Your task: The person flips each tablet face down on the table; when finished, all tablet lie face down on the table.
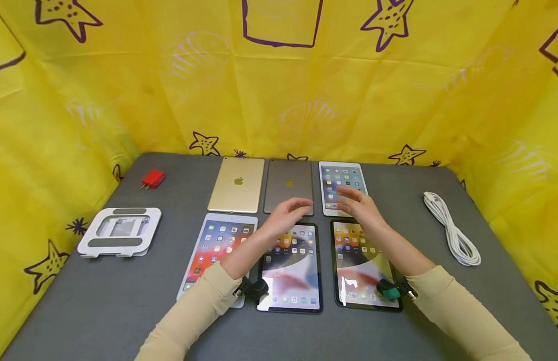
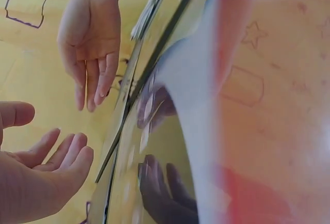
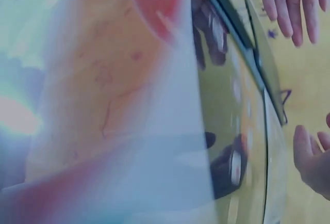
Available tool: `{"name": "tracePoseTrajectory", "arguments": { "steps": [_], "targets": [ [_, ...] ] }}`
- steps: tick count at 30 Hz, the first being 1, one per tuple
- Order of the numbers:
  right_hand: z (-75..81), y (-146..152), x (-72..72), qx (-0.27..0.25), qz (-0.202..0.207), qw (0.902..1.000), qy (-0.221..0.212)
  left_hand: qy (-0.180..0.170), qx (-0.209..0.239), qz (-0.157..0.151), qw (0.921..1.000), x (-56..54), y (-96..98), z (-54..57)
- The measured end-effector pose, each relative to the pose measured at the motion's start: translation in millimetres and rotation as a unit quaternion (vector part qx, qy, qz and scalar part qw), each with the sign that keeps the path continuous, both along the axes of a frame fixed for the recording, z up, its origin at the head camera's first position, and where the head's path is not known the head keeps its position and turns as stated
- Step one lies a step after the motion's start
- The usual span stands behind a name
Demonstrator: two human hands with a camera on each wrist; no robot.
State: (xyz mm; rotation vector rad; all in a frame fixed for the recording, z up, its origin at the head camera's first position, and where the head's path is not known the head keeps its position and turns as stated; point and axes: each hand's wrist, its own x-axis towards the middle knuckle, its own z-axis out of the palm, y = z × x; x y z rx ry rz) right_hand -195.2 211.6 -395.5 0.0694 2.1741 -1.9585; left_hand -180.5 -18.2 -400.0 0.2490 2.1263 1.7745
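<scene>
Several tablets lie flat in two rows on the grey table. My left hand point(image 1: 289, 214) hovers, holding nothing, near the lower edge of a grey tablet point(image 1: 283, 175) lying back up, above a black-bordered tablet point(image 1: 294, 271) with a lit screen. To its right, my right hand point(image 1: 361, 210) hangs empty with fingers extended, over a white tablet point(image 1: 330, 175) with a lit screen and another black-bordered tablet point(image 1: 358, 260). A gold tablet point(image 1: 234, 188) lies back up at the rear left, and a white-bordered tablet point(image 1: 216, 245) with a reddish screen is partly hidden by my left forearm.
On the left are a red charger plug point(image 1: 153, 179) and a folded white stand point(image 1: 121, 242) with grey pads. A coiled white cable point(image 1: 450, 228) lies at the right. Yellow patterned cloth point(image 1: 279, 100) surrounds the table point(image 1: 396, 331) at the back and sides.
</scene>
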Motion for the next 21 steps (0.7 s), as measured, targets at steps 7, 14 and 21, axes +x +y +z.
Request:
{"name": "tracePoseTrajectory", "arguments": {
  "steps": [7, 14, 21],
  "targets": [
    [3.8, 31.1, 12.7, 0.058, -0.045, 0.9973, 0.005, -0.089, 0.044, -0.02, 0.9949, -8.2, 28.1, 1.1],
    [-0.2, 47.3, 15.8, 0.082, -0.078, 0.9929, -0.036, -0.148, 0.091, -0.019, 0.9845, -15.2, 42.2, -2.7],
    [-5.6, 52.0, 15.2, 0.094, -0.049, 0.9928, -0.055, -0.186, 0.153, -0.005, 0.9706, -17.5, 49.0, -4.7]
  ]
}}
